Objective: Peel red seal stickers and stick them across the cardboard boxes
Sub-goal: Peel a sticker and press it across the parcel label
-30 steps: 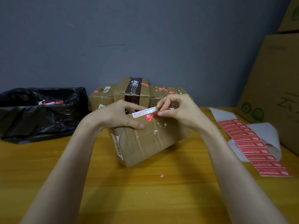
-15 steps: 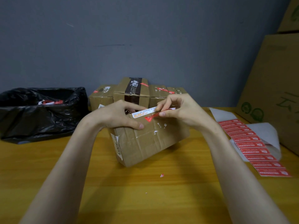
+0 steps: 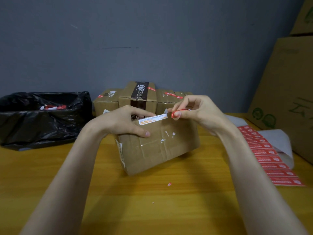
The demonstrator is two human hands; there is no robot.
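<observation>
Left hand: clamped on the top edge of the tilted cardboard box, thumb pressed on the near face, fingers curled over the top. The box rests on the wooden table under both hands, with one corner towards the camera.

Right hand: thumb and forefinger pinched together on a curled red seal sticker, held just above the box's top edge and clear of the left hand. Remaining fingers loosely bent.

Between the two hands: a white printed label strip lying along the box's top edge. Its one end reaches the left fingers; the other ends just short of the pinched sticker. Cannot tell whether the sticker touches the strip.

Below the right thumb, on the box face: small white torn paper remnants.

Outboard of the right wrist: sticker sheet with red seals in a column, lying flat partly over white backing paper. Beyond that, large cartons.

Behind both hands: a row of smaller boxes against the wall, several bearing red seals.

Outboard of the left hand: black bin bag, red and white scraps inside.

Nearer than the box, between the forearms: one red scrap on the table.
</observation>
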